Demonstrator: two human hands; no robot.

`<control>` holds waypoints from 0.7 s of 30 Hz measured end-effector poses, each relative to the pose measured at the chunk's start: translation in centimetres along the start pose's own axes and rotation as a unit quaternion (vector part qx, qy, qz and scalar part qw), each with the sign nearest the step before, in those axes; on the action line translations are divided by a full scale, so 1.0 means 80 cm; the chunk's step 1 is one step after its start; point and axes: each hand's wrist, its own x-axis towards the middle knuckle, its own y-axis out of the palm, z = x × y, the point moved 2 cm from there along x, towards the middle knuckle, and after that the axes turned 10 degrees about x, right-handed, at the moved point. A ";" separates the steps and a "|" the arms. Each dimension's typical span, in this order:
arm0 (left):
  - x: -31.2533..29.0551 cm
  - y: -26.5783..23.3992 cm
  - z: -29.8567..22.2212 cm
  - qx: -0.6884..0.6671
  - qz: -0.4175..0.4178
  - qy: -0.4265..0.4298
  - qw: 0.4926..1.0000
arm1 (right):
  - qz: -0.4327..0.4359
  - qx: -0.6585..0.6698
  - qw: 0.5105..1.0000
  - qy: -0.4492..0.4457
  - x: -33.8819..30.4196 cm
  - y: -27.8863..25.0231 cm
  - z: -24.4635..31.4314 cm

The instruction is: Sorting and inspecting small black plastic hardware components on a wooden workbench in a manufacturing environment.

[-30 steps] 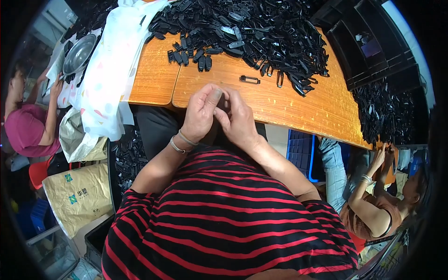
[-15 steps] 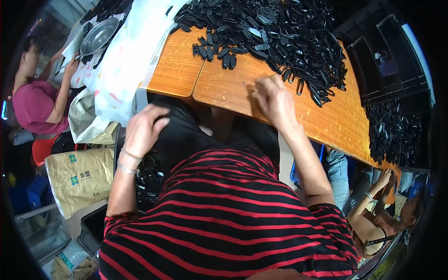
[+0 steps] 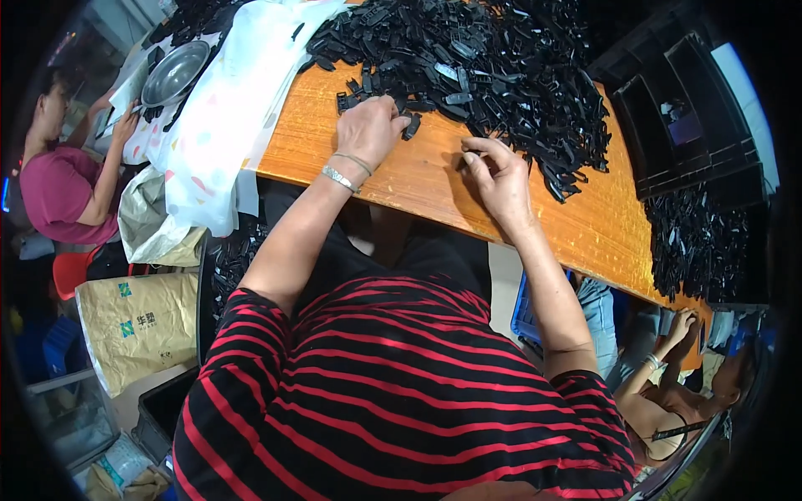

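A large heap of black plastic clips [image 3: 468, 67] covers the far part of the wooden table [image 3: 418, 184]. My left hand [image 3: 368, 132] is over the small group of clips at the heap's near left edge. Its fingers are bent, and one black clip [image 3: 411, 126] shows at the thumb and fingertips. Further right, my right hand [image 3: 501, 179] hovers low over the bare wood, just short of the heap. Its thumb and fingers are drawn together, and whatever may be between them is too small and dark to make out.
A black crate [image 3: 697, 117] stands at the right, with more black pieces [image 3: 697, 242] below it. White patterned sheeting [image 3: 225, 125] and a metal bowl [image 3: 175, 73] lie left. A tan sack [image 3: 138, 330] is on the lower left. One person sits left, another lower right.
My left hand has come up from beside my lap onto the table and to the clips. My right hand stays nearly in place, its fingers now more drawn together.
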 end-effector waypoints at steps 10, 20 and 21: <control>-0.006 0.002 -0.008 -0.072 0.043 0.103 0.991 | -0.008 -0.300 0.949 -0.098 -0.029 -0.004 0.003; -0.006 -0.013 0.024 -0.051 0.027 0.082 0.995 | 0.046 -0.280 0.958 0.037 -0.020 -0.005 0.015; -0.009 -0.016 0.022 -0.051 0.028 0.081 0.995 | 0.041 -0.232 0.971 0.036 -0.019 -0.001 0.016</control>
